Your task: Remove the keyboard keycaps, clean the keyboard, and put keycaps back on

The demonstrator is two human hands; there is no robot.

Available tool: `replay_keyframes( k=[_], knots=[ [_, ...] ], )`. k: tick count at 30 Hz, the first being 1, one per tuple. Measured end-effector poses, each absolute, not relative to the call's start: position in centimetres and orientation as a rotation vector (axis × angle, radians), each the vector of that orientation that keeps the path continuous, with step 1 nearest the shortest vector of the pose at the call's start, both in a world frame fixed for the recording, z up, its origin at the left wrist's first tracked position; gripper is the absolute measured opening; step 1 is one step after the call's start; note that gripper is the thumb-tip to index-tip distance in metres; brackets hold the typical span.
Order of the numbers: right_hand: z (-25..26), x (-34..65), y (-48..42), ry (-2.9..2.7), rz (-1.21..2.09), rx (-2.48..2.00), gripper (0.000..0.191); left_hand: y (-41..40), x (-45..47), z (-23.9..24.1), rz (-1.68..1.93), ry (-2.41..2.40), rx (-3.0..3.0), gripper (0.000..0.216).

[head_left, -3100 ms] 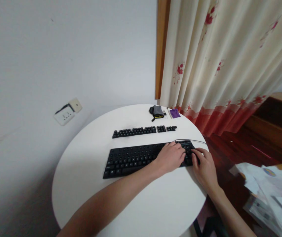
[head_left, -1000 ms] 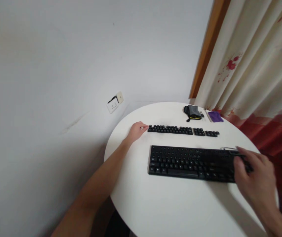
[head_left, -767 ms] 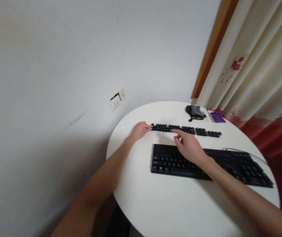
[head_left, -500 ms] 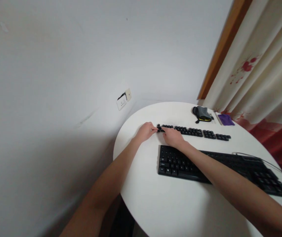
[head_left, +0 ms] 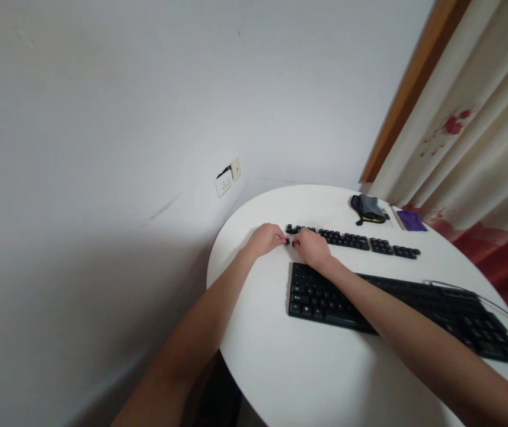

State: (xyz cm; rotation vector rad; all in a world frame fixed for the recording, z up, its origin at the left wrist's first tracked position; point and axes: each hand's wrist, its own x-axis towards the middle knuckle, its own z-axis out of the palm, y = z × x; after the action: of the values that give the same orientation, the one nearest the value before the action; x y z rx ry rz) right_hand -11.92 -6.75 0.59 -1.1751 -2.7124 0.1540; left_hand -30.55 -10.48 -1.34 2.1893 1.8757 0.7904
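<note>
My left hand [head_left: 268, 239] pinches a small black keycap [head_left: 287, 241] between thumb and fingertips, just in front of the left end of a row of loose black keycaps [head_left: 347, 239]. Close beside it, my right hand [head_left: 312, 246] is closed with its fingertips on another black keycap [head_left: 295, 243], partly hidden by the fingers. The row stretches rightward across the white table in separate groups. Nearer to me lies a black keyboard [head_left: 313, 299], its middle covered by my right forearm; keys show at its lower left and on its right side.
The round white table [head_left: 262, 338] stands against a wall with a socket [head_left: 224, 183]. At the back right are a grey-and-black pouch [head_left: 370, 207] and a purple cloth [head_left: 412, 220]. A thin cable [head_left: 467, 290] runs behind the keyboard. A curtain [head_left: 471, 160] hangs at the right.
Both hands have drawn slightly toward me from the row's left end, each with a keycap at its fingertips, and a small gap shows between them. The view has shifted a little.
</note>
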Motion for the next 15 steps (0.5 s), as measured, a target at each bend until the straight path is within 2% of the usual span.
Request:
replay_keyframes(
  k=[6, 10, 15],
  knots=[
    [0.6, -11.6, -7.1, -2.727, 0.263, -0.992, 0.014, -11.8, -29.8, -0.5, 0.688, 1.939, 2.091, 0.009],
    [0.9, -10.3, -7.4, -2.652, 0.328, -0.971, 0.015, -12.5, -29.1, 0.4, 0.647, 1.893, 2.035, 0.010],
    [0.7, -5.8, -9.4, -2.348, 0.543, -1.003, 0.013, -13.4, -28.3, 1.6, 0.591, 1.626, 1.976, 0.026]
  ],
)
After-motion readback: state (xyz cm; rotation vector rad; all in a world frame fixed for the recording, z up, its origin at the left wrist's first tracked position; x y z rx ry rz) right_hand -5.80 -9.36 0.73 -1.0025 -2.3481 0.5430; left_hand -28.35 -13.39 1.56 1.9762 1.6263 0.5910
